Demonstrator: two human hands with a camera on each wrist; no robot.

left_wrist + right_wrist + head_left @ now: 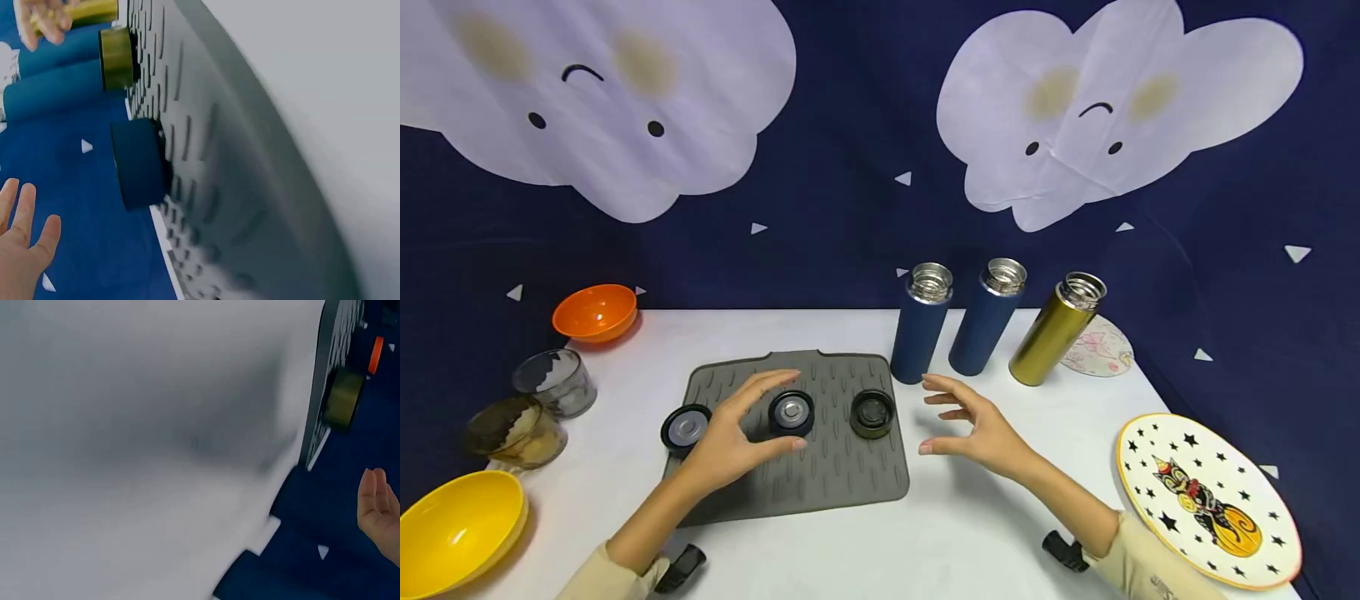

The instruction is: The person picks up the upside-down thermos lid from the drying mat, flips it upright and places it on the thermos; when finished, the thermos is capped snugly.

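Note:
Three bottle lids lie upside down in a row on a grey ribbed mat (831,483): a dark one (685,427) at the mat's left edge, a blue one (791,412) in the middle, a gold-green one (872,413) on the right. My left hand (737,429) hovers open just left of the blue lid (139,164), thumb and forefinger spread toward it without touching. My right hand (973,425) hangs open over the white table, right of the gold lid (344,398). Behind stand two open blue bottles (922,323) (987,317) and an open gold bottle (1057,330).
An orange bowl (595,312), two glass cups (553,381) (516,431) and a yellow bowl (452,529) line the table's left side. A cat-patterned plate (1206,496) sits at the right edge, a floral coaster (1101,348) behind the gold bottle. A dark cloud-printed backdrop hangs behind.

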